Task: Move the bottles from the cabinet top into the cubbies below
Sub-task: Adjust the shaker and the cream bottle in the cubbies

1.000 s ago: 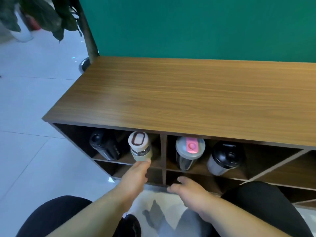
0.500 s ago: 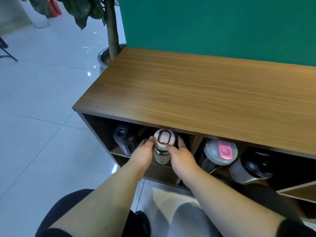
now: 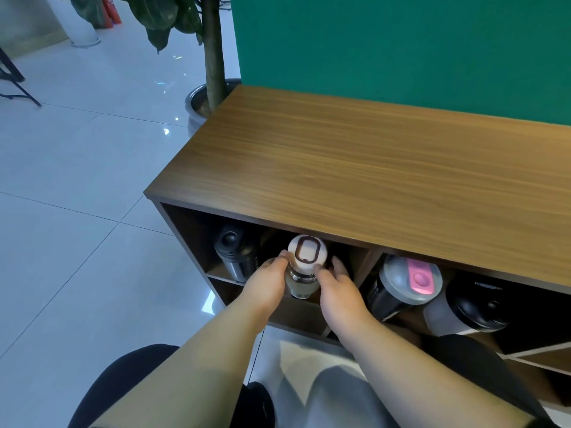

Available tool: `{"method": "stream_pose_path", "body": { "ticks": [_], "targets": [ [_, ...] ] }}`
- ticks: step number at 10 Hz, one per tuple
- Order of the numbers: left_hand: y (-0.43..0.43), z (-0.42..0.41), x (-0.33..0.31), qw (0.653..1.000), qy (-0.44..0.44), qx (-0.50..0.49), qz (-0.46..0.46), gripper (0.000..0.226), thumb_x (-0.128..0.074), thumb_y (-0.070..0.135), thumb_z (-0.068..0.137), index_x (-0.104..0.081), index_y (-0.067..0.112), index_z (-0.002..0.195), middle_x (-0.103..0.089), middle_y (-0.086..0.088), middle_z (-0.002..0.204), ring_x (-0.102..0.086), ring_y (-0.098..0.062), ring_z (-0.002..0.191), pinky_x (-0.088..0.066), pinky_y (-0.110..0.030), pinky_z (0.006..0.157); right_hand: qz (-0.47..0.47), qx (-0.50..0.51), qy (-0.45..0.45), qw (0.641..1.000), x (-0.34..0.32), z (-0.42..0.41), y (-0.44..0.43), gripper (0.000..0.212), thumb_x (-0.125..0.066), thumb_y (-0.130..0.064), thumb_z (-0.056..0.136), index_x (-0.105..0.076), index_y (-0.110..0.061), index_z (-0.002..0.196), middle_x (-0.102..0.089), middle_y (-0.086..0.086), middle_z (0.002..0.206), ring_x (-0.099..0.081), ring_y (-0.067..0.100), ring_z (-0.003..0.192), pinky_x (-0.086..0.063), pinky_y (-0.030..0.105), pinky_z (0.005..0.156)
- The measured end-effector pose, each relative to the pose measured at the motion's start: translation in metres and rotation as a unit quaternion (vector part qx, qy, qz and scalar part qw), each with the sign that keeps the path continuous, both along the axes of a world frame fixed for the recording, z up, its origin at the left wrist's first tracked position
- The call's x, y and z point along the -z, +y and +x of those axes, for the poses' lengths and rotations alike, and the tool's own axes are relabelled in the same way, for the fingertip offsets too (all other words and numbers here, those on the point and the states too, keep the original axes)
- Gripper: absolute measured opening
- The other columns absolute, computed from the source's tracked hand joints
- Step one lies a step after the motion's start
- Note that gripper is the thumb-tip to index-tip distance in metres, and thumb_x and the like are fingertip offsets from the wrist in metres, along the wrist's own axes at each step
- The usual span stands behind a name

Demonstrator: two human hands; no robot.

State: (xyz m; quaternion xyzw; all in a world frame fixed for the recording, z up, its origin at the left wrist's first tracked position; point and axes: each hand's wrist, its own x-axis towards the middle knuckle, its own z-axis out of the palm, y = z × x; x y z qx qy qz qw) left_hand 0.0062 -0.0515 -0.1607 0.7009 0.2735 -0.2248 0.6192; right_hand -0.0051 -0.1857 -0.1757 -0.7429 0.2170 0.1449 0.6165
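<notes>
A pale green bottle with a cream lid [image 3: 306, 254] stands in the upper left cubby of the wooden cabinet [image 3: 355, 168]. My left hand [image 3: 268, 282] grips its left side and my right hand [image 3: 336, 287] grips its right side, fingers wrapped around the body below the lid. A black bottle [image 3: 236, 257] stands to its left in the same cubby. In the cubby to the right are a dark bottle with a grey lid and pink tab [image 3: 406, 281] and a grey bottle with a black lid [image 3: 472, 304]. No bottle is on the cabinet top.
A green wall [image 3: 401, 47] rises behind the cabinet. A potted plant [image 3: 210, 88] stands on the tiled floor at the cabinet's far left corner. My knees are in front of the lower cubbies.
One second ago only my left hand touched the cream-lidded bottle; now both hands hold it. My view has shifted left and closer to the cabinet.
</notes>
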Motion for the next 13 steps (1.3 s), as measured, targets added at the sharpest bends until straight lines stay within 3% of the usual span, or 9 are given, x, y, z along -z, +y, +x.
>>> {"method": "stream_pose_path", "body": {
  "ticks": [2,3,4,6,9,10,11,12,13],
  "targets": [
    [0.056,-0.02,-0.039,0.998,-0.051,0.006,0.046,0.041,-0.052,0.05,0.101,-0.056,0.028,0.136,-0.059,-0.002,0.135,-0.057,-0.025,0.127,-0.045,-0.048,0.11,-0.005,-0.149,0.086,0.985,-0.007,-0.048,0.032,0.053,-0.057,-0.038,0.087,-0.052,-0.021,0.138,-0.06,-0.005,0.129,-0.054,0.015,0.117,-0.038,0.034,0.1],
    [0.097,-0.022,-0.04,0.993,-0.021,-0.017,0.111,0.051,-0.045,0.053,0.103,-0.048,0.024,0.146,-0.053,-0.002,0.14,-0.054,-0.027,0.127,-0.044,-0.046,0.108,0.013,-0.186,0.045,0.982,-0.011,-0.029,0.056,0.061,-0.054,-0.041,0.09,-0.04,-0.027,0.148,-0.05,-0.007,0.143,-0.047,0.013,0.126,-0.034,0.032,0.104],
    [0.111,-0.017,-0.032,0.995,0.014,-0.069,0.074,0.063,-0.042,0.056,0.104,-0.038,0.02,0.156,-0.047,-0.011,0.157,-0.058,-0.031,0.124,-0.046,-0.049,0.108,0.032,-0.111,0.029,0.993,-0.01,0.002,0.079,0.062,-0.053,-0.036,0.095,-0.031,-0.029,0.152,-0.042,0.0,0.15,-0.04,0.024,0.137,-0.029,0.032,0.104],
    [0.108,0.017,-0.01,0.995,-0.032,-0.06,0.066,0.061,-0.038,0.051,0.107,-0.027,0.028,0.162,-0.039,-0.007,0.165,-0.043,-0.034,0.146,-0.034,-0.053,0.121,0.058,-0.042,0.028,0.997,-0.011,0.047,0.104,0.052,-0.042,-0.036,0.103,-0.028,-0.03,0.153,-0.028,-0.003,0.16,-0.027,0.023,0.146,-0.023,0.038,0.117],
    [0.112,0.036,0.015,0.996,-0.034,-0.072,0.035,0.045,-0.039,0.026,0.11,-0.042,0.023,0.155,-0.066,-0.021,0.135,-0.065,-0.033,0.108,-0.046,-0.029,0.065,-0.006,-0.059,0.018,0.998,0.004,0.059,0.117,0.055,-0.044,-0.035,0.102,-0.029,-0.025,0.154,-0.031,0.002,0.16,-0.03,0.026,0.146,-0.024,0.039,0.115],
    [0.113,0.038,0.019,0.996,-0.032,-0.073,0.04,0.045,-0.038,0.025,0.111,-0.042,0.022,0.155,-0.067,-0.021,0.134,-0.065,-0.034,0.106,-0.044,-0.026,0.061,-0.02,-0.072,0.015,0.997,0.006,0.059,0.116,0.055,-0.042,-0.037,0.102,-0.028,-0.025,0.154,-0.03,0.002,0.161,-0.028,0.026,0.146,-0.024,0.038,0.114],
    [0.114,0.037,0.024,0.996,-0.031,-0.062,0.052,0.046,-0.037,0.028,0.111,-0.041,0.023,0.156,-0.065,-0.016,0.135,-0.065,-0.037,0.117,-0.044,-0.026,0.062,-0.019,-0.068,0.012,0.997,0.004,0.056,0.116,0.055,-0.042,-0.036,0.103,-0.027,-0.026,0.154,-0.029,0.002,0.161,-0.028,0.025,0.147,-0.024,0.038,0.114],
    [0.114,0.038,0.025,0.995,-0.035,-0.063,0.068,0.046,-0.037,0.028,0.111,-0.04,0.023,0.156,-0.061,-0.015,0.142,-0.061,-0.032,0.119,-0.054,-0.034,0.082,-0.013,-0.059,0.009,0.998,0.005,0.054,0.115,0.055,-0.042,-0.037,0.102,-0.026,-0.026,0.154,-0.029,0.002,0.161,-0.027,0.026,0.147,-0.024,0.039,0.113],
    [0.117,0.037,0.028,0.993,-0.043,-0.049,0.103,0.049,-0.037,0.033,0.11,-0.038,0.024,0.158,-0.053,-0.012,0.155,-0.051,-0.034,0.139,-0.038,-0.051,0.119,0.011,-0.061,0.019,0.998,0.003,0.044,0.109,0.053,-0.042,-0.035,0.103,-0.029,-0.023,0.152,-0.033,0.004,0.158,-0.032,0.027,0.144,-0.027,0.037,0.111]
  ]
}}
